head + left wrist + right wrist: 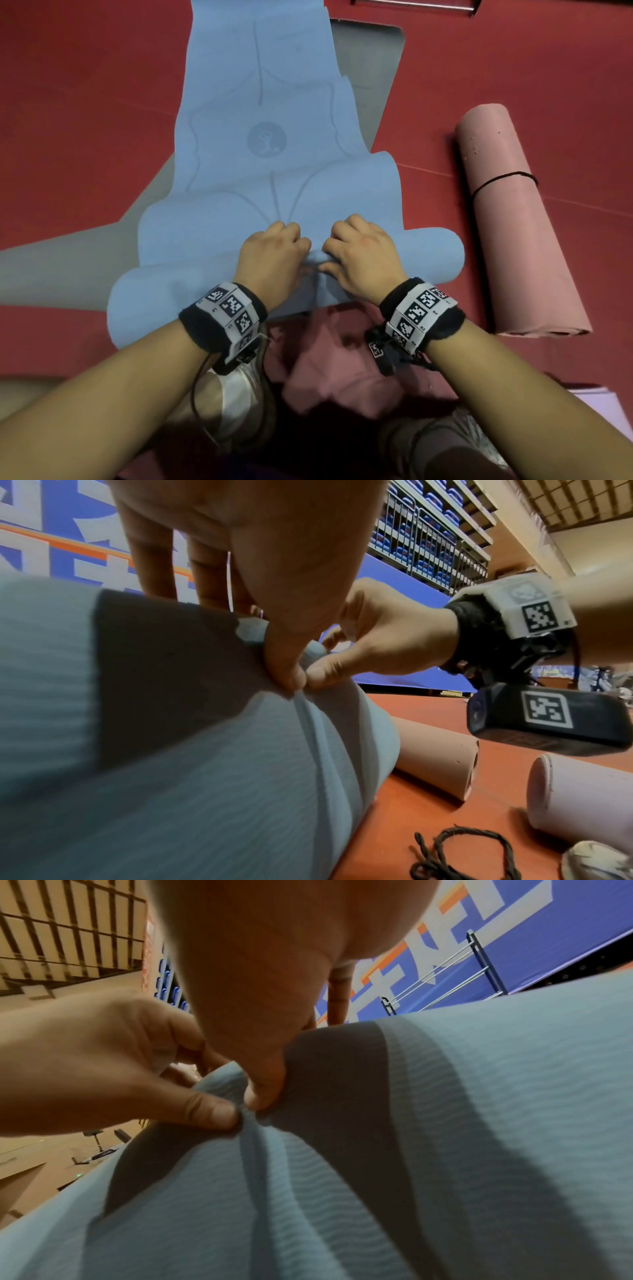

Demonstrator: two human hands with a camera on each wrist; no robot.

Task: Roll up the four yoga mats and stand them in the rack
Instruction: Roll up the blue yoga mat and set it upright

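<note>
We are kneeling on the red floor (85, 102) with the blue yoga mat (260, 144) stretched out ahead of us, its near end curled into a partial roll that lies crosswise just in front of our knees. Our left hand (274, 253) and right hand (359, 253) sit side by side at the middle of that roll, almost touching. Both are grasping the blue yoga mat: fingers hooked over the far side of the roll, thumbs (284, 669) pressed against the near side, pinching a small fold of the ribbed material between them. The wrist views show the two thumbs meeting at that fold.

A grey mat (373, 68) lies flat beneath the blue one, showing at its far right and near left. To our right on the floor lies a pink rolled mat (513, 222), bound by a black cord (503, 178). The left wrist view shows a second, paler rolled mat (582, 799) beside it, and a loose black cord (455, 856) on the floor nearby.

A metal rack (445, 974) stands against the blue wall banner (565, 920); we cannot tell what it holds.
</note>
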